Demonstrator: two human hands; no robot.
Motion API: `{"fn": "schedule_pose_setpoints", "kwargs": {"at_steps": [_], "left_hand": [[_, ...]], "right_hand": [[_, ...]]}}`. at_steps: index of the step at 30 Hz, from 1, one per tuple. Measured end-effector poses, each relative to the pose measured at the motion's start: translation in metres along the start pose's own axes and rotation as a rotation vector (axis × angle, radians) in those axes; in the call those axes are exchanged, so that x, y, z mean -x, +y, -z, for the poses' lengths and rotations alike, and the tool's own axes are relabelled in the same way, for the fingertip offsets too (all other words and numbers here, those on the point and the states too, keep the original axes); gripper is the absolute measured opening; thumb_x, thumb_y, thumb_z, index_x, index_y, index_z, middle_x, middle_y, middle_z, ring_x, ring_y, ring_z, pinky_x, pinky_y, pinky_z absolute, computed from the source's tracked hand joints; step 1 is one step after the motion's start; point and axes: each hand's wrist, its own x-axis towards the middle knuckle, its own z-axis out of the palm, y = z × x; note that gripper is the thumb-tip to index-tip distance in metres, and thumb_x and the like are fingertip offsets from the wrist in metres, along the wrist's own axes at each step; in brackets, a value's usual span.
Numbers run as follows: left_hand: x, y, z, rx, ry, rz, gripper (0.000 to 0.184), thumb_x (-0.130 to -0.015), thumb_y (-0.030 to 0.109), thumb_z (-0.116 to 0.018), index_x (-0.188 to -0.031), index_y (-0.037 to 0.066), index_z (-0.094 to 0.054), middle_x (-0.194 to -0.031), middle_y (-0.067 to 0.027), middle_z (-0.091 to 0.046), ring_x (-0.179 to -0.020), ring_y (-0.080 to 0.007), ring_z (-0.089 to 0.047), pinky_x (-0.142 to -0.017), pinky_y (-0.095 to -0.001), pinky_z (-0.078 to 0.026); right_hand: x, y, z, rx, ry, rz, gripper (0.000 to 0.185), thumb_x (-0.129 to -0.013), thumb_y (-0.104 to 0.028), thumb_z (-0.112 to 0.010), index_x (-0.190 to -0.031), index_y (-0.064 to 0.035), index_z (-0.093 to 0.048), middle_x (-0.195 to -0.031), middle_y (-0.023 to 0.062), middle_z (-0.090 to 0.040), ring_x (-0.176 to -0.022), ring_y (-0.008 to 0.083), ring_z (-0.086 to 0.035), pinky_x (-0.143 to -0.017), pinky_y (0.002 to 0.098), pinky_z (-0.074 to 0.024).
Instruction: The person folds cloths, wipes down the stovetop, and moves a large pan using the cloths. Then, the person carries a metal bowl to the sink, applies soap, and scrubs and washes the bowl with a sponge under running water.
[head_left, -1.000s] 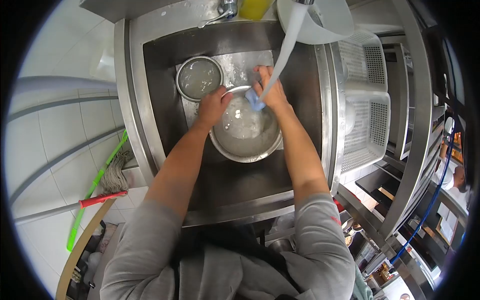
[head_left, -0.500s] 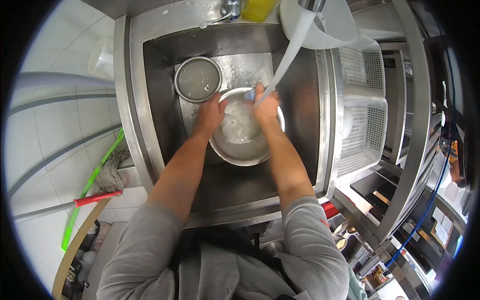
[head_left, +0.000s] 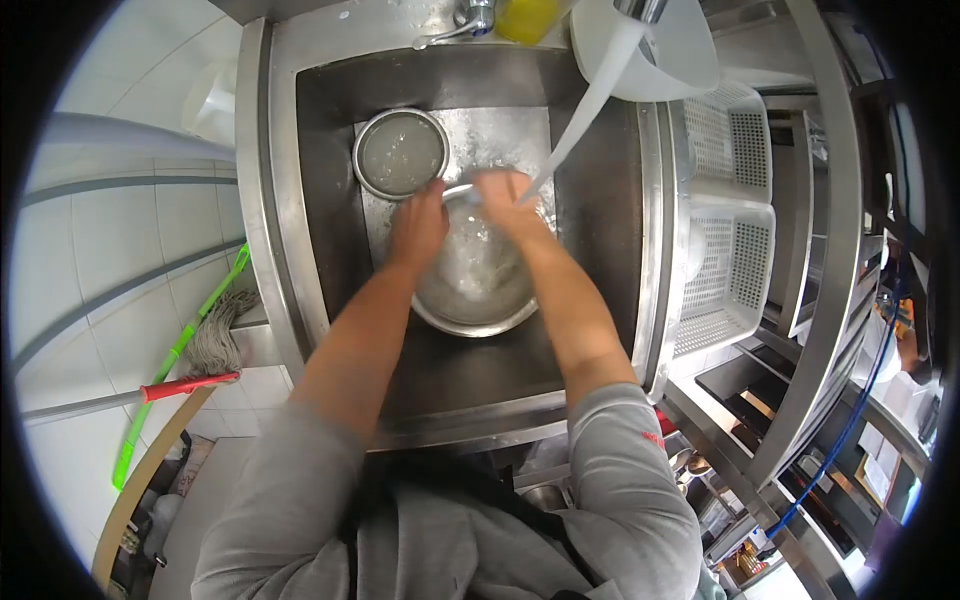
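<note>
A round metal bowl [head_left: 475, 328] holding water sits in the steel sink. My left hand [head_left: 418, 228] grips its upper left rim. At the top of the rim my right hand [head_left: 508, 205], blurred by motion, is closed on a blue cloth [head_left: 472, 200], of which only a small part shows. Beside my left hand stands a smaller round metal bowl [head_left: 402, 153] with cloudy liquid in it. A stream of water [head_left: 590, 105] falls from the tap [head_left: 641, 10] close by my right hand.
A white tub [head_left: 690, 50] and a yellow container [head_left: 524, 20] stand behind the sink, near the faucet lever [head_left: 450, 35]. White perforated baskets [head_left: 735, 270] are to the right. On the left lean a mop [head_left: 215, 345] and a green pole [head_left: 160, 400].
My right hand has moved left along the upper rim with the cloth. The large bowl has shifted slightly to the left and down, with my left hand still on its rim.
</note>
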Motion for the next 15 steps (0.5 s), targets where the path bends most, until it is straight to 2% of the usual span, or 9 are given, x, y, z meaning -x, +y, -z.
{"fn": "schedule_pose_setpoints", "kwargs": {"at_steps": [1,2,3,6,7,9,11,14,15], "left_hand": [[-0.014,-0.003,0.000,-0.045,-0.128,0.033,0.026,-0.082,0.012,-0.062,-0.107,0.009,-0.057,-0.088,-0.0199,-0.067,-0.085,-0.0414,-0.064,-0.074,-0.0502,-0.051],[-0.024,-0.004,0.003,-0.087,-0.251,0.064,0.030,-0.081,0.011,-0.063,-0.111,0.010,-0.059,-0.090,-0.0200,-0.067,-0.088,-0.0409,-0.064,-0.075,-0.0491,-0.051],[-0.021,-0.001,0.019,-0.081,-0.303,0.044,0.021,-0.082,0.011,-0.061,-0.102,0.005,-0.060,-0.089,-0.0197,-0.066,-0.088,-0.0395,-0.064,-0.077,-0.0504,-0.051],[-0.001,-0.011,0.016,0.022,-0.178,0.245,0.024,-0.081,0.010,-0.061,-0.105,0.007,-0.060,-0.090,-0.0200,-0.067,-0.087,-0.0398,-0.064,-0.076,-0.0502,-0.051],[0.004,-0.012,0.009,0.004,-0.145,0.266,0.024,-0.081,0.010,-0.061,-0.105,0.008,-0.060,-0.090,-0.0200,-0.067,-0.086,-0.0400,-0.065,-0.076,-0.0500,-0.051],[0.015,-0.011,-0.005,-0.042,-0.082,0.310,0.024,-0.081,0.010,-0.061,-0.105,0.010,-0.061,-0.089,-0.0199,-0.067,-0.085,-0.0404,-0.065,-0.076,-0.0496,-0.051],[0.001,-0.006,0.000,-0.084,-0.146,0.247,0.028,-0.080,0.010,-0.061,-0.108,0.011,-0.061,-0.089,-0.0201,-0.067,-0.085,-0.0404,-0.065,-0.076,-0.0500,-0.051],[-0.024,0.001,0.011,-0.101,-0.236,0.135,0.034,-0.079,0.010,-0.062,-0.114,0.010,-0.060,-0.088,-0.0203,-0.068,-0.085,-0.0408,-0.065,-0.077,-0.0509,-0.051],[-0.030,0.003,0.013,-0.094,-0.254,0.091,0.037,-0.079,0.010,-0.062,-0.115,0.010,-0.060,-0.087,-0.0204,-0.068,-0.085,-0.0410,-0.065,-0.077,-0.0513,-0.051]], "right_hand": [[-0.024,-0.025,-0.012,0.383,-0.252,0.060,0.028,-0.072,-0.024,-0.069,-0.100,-0.0187,-0.070,-0.094,0.0135,-0.069,-0.087,0.0291,-0.068,-0.079,0.0419,-0.0534],[-0.025,-0.043,0.000,0.323,-0.179,0.099,0.026,-0.071,-0.022,-0.068,-0.096,-0.0189,-0.072,-0.091,0.0129,-0.070,-0.087,0.0283,-0.068,-0.079,0.0412,-0.0539],[-0.026,-0.041,0.002,0.285,-0.186,0.018,0.025,-0.072,-0.023,-0.068,-0.096,-0.0189,-0.072,-0.090,0.0125,-0.070,-0.088,0.0286,-0.068,-0.079,0.0411,-0.0540],[-0.011,0.009,-0.009,-0.005,-0.080,-0.287,0.025,-0.074,-0.027,-0.068,-0.096,-0.0170,-0.072,-0.092,0.0121,-0.070,-0.090,0.0296,-0.068,-0.080,0.0416,-0.0542],[-0.004,0.019,0.003,0.012,-0.161,-0.389,0.030,-0.075,-0.032,-0.069,-0.099,-0.0142,-0.070,-0.097,0.0137,-0.070,-0.092,0.0306,-0.068,-0.081,0.0426,-0.0537],[0.000,0.012,0.020,0.130,-0.192,-0.369,0.028,-0.076,-0.034,-0.069,-0.096,-0.0146,-0.071,-0.095,0.0145,-0.070,-0.092,0.0308,-0.068,-0.080,0.0429,-0.0536],[-0.009,0.004,0.024,0.220,-0.192,-0.303,0.029,-0.075,-0.036,-0.071,-0.094,-0.0157,-0.070,-0.094,0.0143,-0.070,-0.092,0.0304,-0.067,-0.080,0.0417,-0.0543],[-0.032,-0.037,0.010,0.349,-0.221,0.099,0.018,-0.073,-0.028,-0.071,-0.087,-0.0171,-0.072,-0.086,0.0109,-0.070,-0.086,0.0285,-0.069,-0.076,0.0383,-0.0543],[-0.030,-0.039,0.013,0.272,-0.205,0.018,0.021,-0.074,-0.032,-0.072,-0.087,-0.0162,-0.072,-0.088,0.0122,-0.070,-0.088,0.0284,-0.068,-0.079,0.0383,-0.0537]]}}
